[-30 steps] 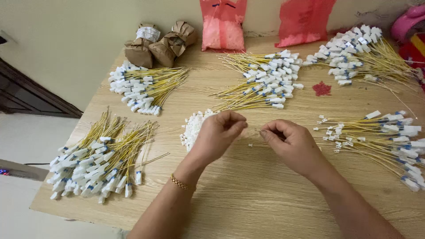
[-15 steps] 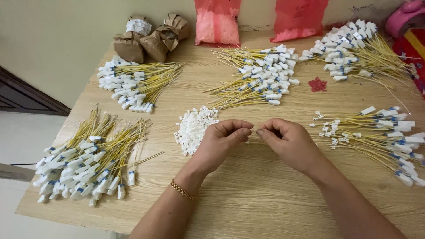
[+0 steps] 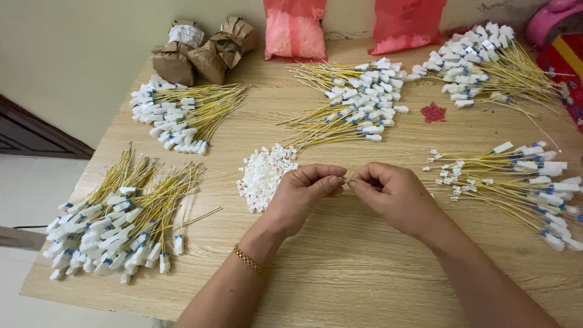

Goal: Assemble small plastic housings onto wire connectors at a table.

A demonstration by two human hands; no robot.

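Both hands [image 3: 352, 194] edged lower, fingertips [image 3: 343, 181] pinched together

A light wooden table with a visible grain [image 3: 340, 267] fills most of the view, evenly lit. Beyond the hands, a plain pale greenish wall [image 3: 79, 54] rises behind its far edge. Left of the hands, past the table edge, stands a dark brown wooden furniture piece [image 3: 30, 130] above pale flooring [image 3: 24, 188].

Whatever the left hand [image 3: 302, 197] and right hand [image 3: 395, 195] pinch between them is too small to tell; the pink object [image 3: 555, 21] is cut off by the edge.
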